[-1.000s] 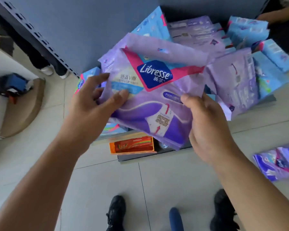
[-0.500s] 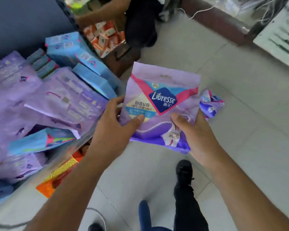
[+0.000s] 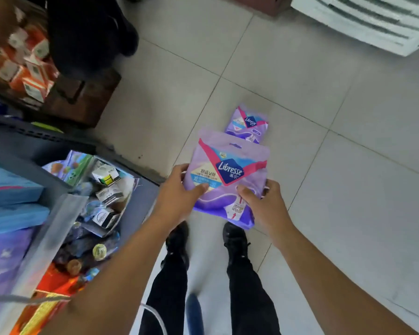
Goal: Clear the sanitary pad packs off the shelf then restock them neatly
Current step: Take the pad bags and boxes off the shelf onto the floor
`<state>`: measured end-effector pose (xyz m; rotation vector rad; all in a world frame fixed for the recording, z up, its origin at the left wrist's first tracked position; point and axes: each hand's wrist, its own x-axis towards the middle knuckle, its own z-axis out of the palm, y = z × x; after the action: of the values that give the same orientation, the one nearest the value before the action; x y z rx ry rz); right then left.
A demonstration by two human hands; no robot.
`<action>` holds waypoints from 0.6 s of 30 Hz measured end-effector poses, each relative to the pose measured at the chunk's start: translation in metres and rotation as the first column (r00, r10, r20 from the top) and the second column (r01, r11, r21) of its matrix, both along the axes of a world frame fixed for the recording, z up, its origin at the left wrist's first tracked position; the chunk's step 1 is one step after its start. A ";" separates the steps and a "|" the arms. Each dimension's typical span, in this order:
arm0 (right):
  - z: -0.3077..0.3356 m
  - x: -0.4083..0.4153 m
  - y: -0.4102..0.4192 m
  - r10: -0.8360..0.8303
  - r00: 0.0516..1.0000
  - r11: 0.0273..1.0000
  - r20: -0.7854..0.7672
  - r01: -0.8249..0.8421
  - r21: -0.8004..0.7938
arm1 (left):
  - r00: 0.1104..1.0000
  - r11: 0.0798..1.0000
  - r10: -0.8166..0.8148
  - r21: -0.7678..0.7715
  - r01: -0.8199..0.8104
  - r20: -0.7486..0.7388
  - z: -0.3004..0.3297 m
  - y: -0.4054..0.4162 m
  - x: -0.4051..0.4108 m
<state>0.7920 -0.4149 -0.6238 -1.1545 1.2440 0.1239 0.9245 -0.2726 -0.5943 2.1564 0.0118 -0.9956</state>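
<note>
I hold a purple Libresse pad pack [image 3: 230, 175] out over the tiled floor, above my feet. My left hand [image 3: 179, 197] grips its left lower edge, thumb on the front. My right hand [image 3: 261, 204] grips its right lower corner, thumb on the front too. Just beyond it a second purple Libresse pack [image 3: 248, 123] lies flat on the floor. At the far left, blue pad packs [image 3: 12, 204] and purple pad packs [image 3: 3, 257] lie on the shelf [image 3: 56, 213], blurred.
Below the shelf edge a lower tier holds several small boxes [image 3: 105, 189] and bottles. Orange and white cartons [image 3: 27, 66] sit on a brown stand at upper left, beside a person in black [image 3: 87, 32]. A white louvred unit [image 3: 365, 18] stands at top right.
My view and both hands have swung right, away from the shelf, carrying the purple pack out over the floor. It now hangs lower, near the pack lying on the tiles.
</note>
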 end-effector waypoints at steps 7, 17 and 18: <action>-0.067 0.020 -0.005 -0.082 0.983 0.993 -0.163 0.065 -0.102 | 0.988 0.993 -0.091 0.064 0.099 -0.125 -0.088 -0.036 0.033; -0.264 0.055 -0.048 -0.029 0.955 0.984 -0.296 -0.025 -0.177 | 0.960 0.932 -0.258 0.234 0.276 -0.106 -0.276 -0.092 0.063; -0.290 0.058 -0.053 -0.018 0.951 0.982 -0.309 -0.042 -0.186 | 0.953 0.922 -0.285 0.244 0.302 -0.102 -0.300 -0.097 0.065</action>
<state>0.8497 -0.4677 -0.9135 -1.3447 1.5525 0.2053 0.9893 -0.3699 -0.8946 2.4095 -0.1653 -1.2960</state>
